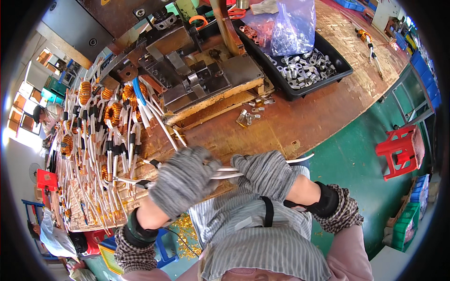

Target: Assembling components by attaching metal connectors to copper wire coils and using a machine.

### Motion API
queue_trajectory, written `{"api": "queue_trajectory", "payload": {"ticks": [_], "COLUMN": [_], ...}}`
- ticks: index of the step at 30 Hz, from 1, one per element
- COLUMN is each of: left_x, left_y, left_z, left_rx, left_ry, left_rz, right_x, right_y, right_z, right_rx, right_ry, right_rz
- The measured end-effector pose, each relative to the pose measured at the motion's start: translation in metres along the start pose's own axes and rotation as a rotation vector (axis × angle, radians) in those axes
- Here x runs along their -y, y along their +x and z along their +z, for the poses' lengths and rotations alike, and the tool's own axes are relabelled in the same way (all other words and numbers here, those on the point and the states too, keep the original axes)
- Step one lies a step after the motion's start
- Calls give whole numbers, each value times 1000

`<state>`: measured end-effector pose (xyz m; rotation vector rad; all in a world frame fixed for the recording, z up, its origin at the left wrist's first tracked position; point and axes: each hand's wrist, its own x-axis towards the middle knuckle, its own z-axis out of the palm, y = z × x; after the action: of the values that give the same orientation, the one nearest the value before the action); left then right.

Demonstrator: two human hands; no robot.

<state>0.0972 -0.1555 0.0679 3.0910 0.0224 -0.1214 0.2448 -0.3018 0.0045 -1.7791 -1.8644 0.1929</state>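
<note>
In grey knit gloves, both my hands are closed on a pair of white wires (227, 176) held level above the table's near edge. My left hand (183, 180) grips them at the left, where black-sleeved parts of the wires stick out beside it. About a hand's width away, my right hand (266, 174) wraps round the same wires; one white end passes out to its right. Left of my hands lies a heap of copper-wound ring coils (112, 114) with white leads and black sleeves. Whether the held wires join a coil is hidden.
A metal press (201, 82) stands beyond my hands. Loose cable lugs (248, 117) lie before it. To its right, a black tray (323, 83) holds lugs and a clear bag (293, 30) of them. One coil (363, 35) lies far right; a red stool (398, 152) stands on the floor.
</note>
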Motion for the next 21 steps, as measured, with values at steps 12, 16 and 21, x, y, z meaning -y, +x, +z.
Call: {"api": "queue_trajectory", "payload": {"ticks": [12, 16, 21], "left_x": [-6, -5, -9], "left_y": [11, 13, 20], "left_z": [23, 18, 15], "left_rx": [-29, 56, 88], "left_ry": [36, 78, 107], "left_rz": [-11, 20, 82], "right_x": [34, 3, -25], "right_y": [-52, -39, -2], "right_z": [-7, -46, -29], "right_rx": [76, 41, 56], "right_ry": [-232, -47, -8], "right_rz": [30, 141, 152]}}
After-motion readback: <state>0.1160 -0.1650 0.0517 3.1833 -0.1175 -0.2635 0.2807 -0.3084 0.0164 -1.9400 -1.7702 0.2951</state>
